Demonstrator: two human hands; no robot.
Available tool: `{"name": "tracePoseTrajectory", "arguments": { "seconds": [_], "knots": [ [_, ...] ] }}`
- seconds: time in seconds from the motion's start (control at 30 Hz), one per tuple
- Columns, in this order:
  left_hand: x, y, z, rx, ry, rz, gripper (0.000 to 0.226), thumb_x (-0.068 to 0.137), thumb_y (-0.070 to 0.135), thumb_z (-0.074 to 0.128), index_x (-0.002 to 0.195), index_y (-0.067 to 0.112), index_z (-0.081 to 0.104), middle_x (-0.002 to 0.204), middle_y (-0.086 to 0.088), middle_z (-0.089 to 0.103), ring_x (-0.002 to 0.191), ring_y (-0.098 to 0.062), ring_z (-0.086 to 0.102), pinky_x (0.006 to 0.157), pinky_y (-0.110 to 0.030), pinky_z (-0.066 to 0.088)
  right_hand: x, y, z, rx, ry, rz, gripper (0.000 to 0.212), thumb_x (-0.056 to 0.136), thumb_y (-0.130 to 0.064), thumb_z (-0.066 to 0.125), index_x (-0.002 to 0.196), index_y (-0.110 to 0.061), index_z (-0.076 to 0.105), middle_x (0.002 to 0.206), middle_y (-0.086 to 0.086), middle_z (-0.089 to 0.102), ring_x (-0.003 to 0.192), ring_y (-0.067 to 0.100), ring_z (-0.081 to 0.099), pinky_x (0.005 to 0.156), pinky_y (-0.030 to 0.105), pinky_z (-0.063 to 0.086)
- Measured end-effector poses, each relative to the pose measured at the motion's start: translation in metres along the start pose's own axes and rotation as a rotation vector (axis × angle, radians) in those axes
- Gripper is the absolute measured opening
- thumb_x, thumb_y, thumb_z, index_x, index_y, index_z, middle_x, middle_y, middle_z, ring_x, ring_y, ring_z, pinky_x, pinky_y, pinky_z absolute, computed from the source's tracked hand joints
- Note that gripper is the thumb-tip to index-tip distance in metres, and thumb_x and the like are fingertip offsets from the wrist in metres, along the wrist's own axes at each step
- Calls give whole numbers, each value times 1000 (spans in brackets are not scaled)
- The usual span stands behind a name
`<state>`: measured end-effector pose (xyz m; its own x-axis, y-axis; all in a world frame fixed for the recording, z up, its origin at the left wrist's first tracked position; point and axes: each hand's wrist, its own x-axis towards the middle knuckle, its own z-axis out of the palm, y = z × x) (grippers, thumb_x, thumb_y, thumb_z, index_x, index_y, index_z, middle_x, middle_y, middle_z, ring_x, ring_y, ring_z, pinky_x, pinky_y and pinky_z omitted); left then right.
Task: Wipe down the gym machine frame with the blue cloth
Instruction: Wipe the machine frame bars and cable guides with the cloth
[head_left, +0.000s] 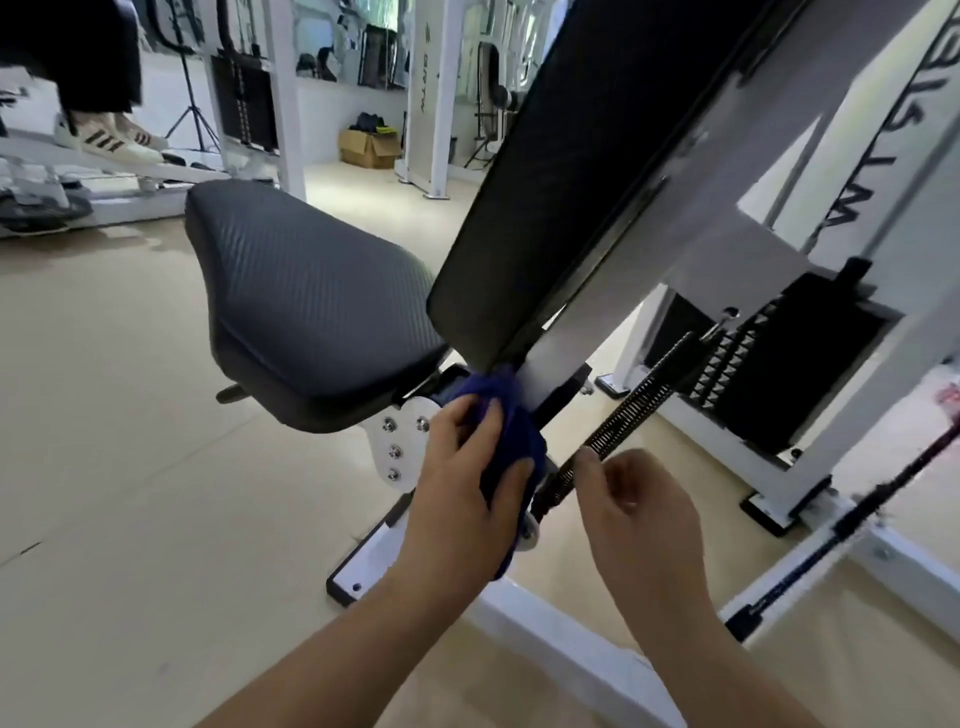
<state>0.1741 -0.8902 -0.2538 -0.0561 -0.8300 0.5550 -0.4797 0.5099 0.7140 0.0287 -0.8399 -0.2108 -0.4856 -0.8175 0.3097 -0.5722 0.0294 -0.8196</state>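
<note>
On a pale gym floor (130, 415), the soft, light blue cloth (501, 397) is held bunched in the left hand (462, 483) against the white frame (553, 364) behind the seat (311, 312); a spring (639, 405) nearby is touched by the right hand (639, 504), grip unclear

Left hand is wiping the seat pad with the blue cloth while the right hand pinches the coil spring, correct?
Not the seat pad: the head view shows the left hand pressing the blue cloth on the white frame below the backrest. Right hand is correct.
</note>
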Motion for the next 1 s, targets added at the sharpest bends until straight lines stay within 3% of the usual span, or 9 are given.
{"name": "tracePoseTrajectory", "arguments": {
  "seconds": [0.1, 0.2, 0.3, 0.37, 0.43, 0.53, 0.77, 0.93, 1.0],
  "knots": [
    [-6, -15, 14, 160, -54, 37, 63, 90, 10, 69, 148, 22, 48, 154, -1, 29, 137, -18, 38, 109, -23, 37, 19, -5, -14, 212, 91, 105, 38, 89, -47, 72, 110, -24, 52, 105, -8, 60, 90, 8, 61, 68, 22, 43],
    [1, -26, 7, 319, 24, 122, 55, 87, 12, 73, 139, 25, 60, 140, -5, 49, 115, -28, 52, 91, -31, 45, 32, -11, -21, 316, -40, 107, 59, 91, -52, 68, 140, -34, 43, 123, -20, 57, 105, -1, 60, 74, 19, 46],
    [0, -25, 3, 222, 24, 78, 49, 96, 15, 65, 140, 35, 58, 133, 8, 45, 107, -17, 55, 83, -22, 48, 41, -16, -22, 302, -87, 25, 21, 98, -44, 61, 117, -34, 60, 102, -20, 68, 89, -8, 64, 72, 17, 47],
    [2, -13, 6, 34, 38, 20, 52, 98, 10, 60, 141, 40, 54, 129, 15, 42, 109, -10, 55, 86, -13, 44, 46, -15, -21, 304, -75, 9, 7, 100, -39, 60, 99, -32, 61, 91, -8, 71, 87, 3, 67, 80, 33, 53],
    [15, 9, 8, 1, 99, 85, 50, 98, 10, 57, 141, 35, 52, 132, 8, 48, 113, -11, 54, 90, -16, 44, 47, -11, -20, 272, -84, -8, 7, 100, -36, 60, 94, -32, 60, 88, -3, 73, 87, 14, 69, 83, 38, 55],
    [37, 28, 12, 92, 131, 204, 45, 98, 14, 55, 142, 23, 51, 139, -6, 50, 118, -17, 50, 97, -22, 40, 43, -2, -21, 248, -71, -34, 2, 99, -34, 63, 97, -35, 62, 85, -8, 73, 80, 10, 69, 77, 34, 53],
    [-2, -24, 16, 132, 15, 66, 55, 100, 9, 59, 149, 25, 44, 130, 5, 45, 105, -16, 55, 83, -30, 56, 40, 1, -21, 277, -47, 14, 8, 94, -40, 69, 95, -34, 64, 84, -13, 73, 80, 12, 70, 82, 48, 60],
    [11, 7, 20, 74, 74, 72, 48, 98, 9, 60, 144, 15, 51, 130, 1, 48, 107, -12, 52, 85, -18, 46, 39, 1, -19, 268, -31, 15, 7, 94, -37, 69, 95, -32, 65, 87, -12, 74, 82, 10, 71, 84, 46, 60],
    [8, -4, 23, 111, 64, 122, 51, 97, 7, 61, 146, 15, 49, 133, -1, 47, 111, -15, 53, 87, -22, 49, 40, -2, -20, 249, -25, 0, 6, 95, -37, 68, 97, -32, 65, 86, -12, 74, 81, 10, 71, 84, 45, 59]
  ]
}}
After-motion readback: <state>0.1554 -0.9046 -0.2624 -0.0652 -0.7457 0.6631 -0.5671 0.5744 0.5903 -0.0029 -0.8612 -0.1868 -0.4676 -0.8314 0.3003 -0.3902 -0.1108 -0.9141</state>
